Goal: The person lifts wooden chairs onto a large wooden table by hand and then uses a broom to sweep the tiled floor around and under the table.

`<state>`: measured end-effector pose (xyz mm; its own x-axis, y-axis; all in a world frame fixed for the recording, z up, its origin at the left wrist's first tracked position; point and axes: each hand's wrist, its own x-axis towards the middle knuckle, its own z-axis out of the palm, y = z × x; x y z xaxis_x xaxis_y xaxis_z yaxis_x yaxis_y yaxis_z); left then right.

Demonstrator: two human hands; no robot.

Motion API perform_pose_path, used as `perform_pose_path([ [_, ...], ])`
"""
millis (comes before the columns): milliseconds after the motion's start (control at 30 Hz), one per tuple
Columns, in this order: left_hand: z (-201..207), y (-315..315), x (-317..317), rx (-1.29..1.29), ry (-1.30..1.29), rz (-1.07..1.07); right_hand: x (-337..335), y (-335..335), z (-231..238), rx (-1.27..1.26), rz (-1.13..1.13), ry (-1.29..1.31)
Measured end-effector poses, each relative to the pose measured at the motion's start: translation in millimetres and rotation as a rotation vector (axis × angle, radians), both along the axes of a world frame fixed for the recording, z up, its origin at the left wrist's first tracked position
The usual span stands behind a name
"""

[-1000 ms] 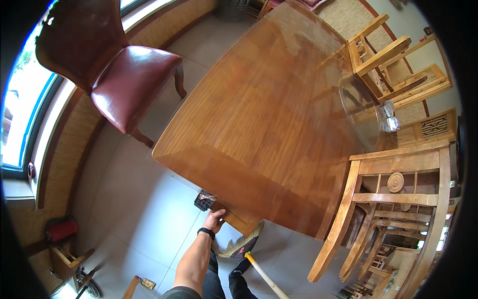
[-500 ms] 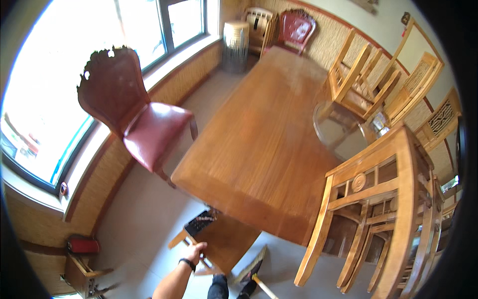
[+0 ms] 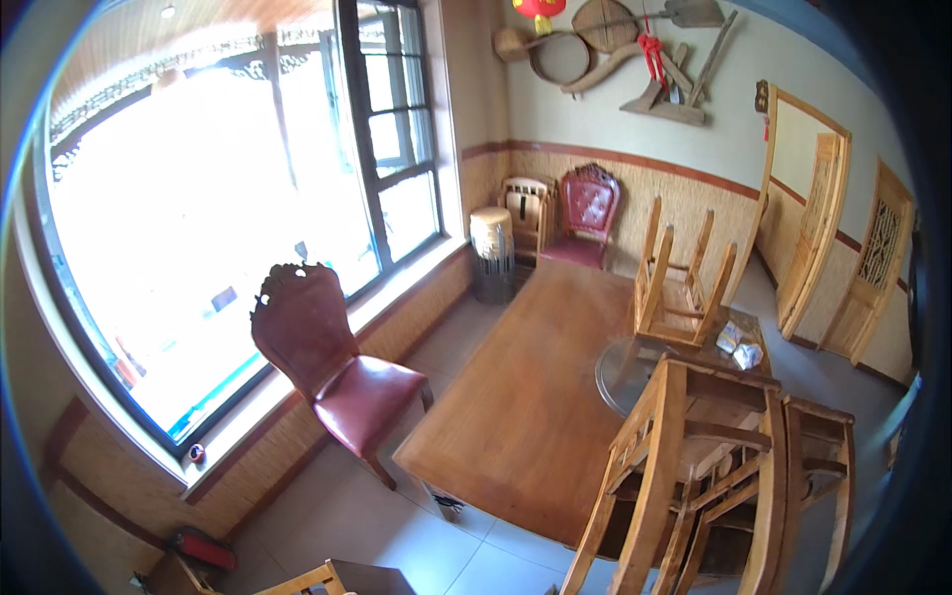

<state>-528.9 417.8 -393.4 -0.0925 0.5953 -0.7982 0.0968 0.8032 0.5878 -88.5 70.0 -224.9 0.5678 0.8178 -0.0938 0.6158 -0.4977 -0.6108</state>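
Note:
Neither of my hands shows in the head view. At the lower edge, the top of a wooden chair or stool (image 3: 315, 577) pokes into the picture, with a dark flat surface (image 3: 372, 578) beside it. Ahead lies a long brown wooden table (image 3: 496, 436). On its right end, wooden chairs (image 3: 694, 426) are stacked, close to me. Farther back, another chair (image 3: 684, 288) rests upside down, its legs in the air. Next to it lies a round glass disc (image 3: 617, 382).
Left of the table, a red padded chair (image 3: 367, 397) stands by the large window (image 3: 218, 248). A second red chair (image 3: 590, 203), a drum-shaped stool (image 3: 492, 253) and a folded wooden chair (image 3: 526, 213) fill the far corner. Wooden doors (image 3: 813, 238) are at the right.
My view has tilted up, showing more wall and window. My left hand, which was gripping the wooden chair or stool by the table's near end, has left the picture; the broom is out of view too.

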Motion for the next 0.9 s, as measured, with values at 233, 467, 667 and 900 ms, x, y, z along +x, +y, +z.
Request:
perform_pose_path([
  [233, 225.7, -2.5, 40.2, 0.114, -0.014, -0.153, 12.8, -49.2, 4.6, 0.054, 0.014, -0.026],
  [467, 358.4, 1.4, 66.9, 0.427, -0.492, 0.003, 22.2, -118.9, -28.4, 0.115, -0.064, -0.057],
  [667, 454.7, -6.7, 138.5, 0.669, -0.64, -0.156, 20.7, -128.7, -32.0, 0.038, -0.103, -0.078],
  [900, 498.7, 48.7, 257.2, 0.742, -0.914, -0.334, 24.3, -110.1, -20.3, 0.005, -0.161, -0.076],
])
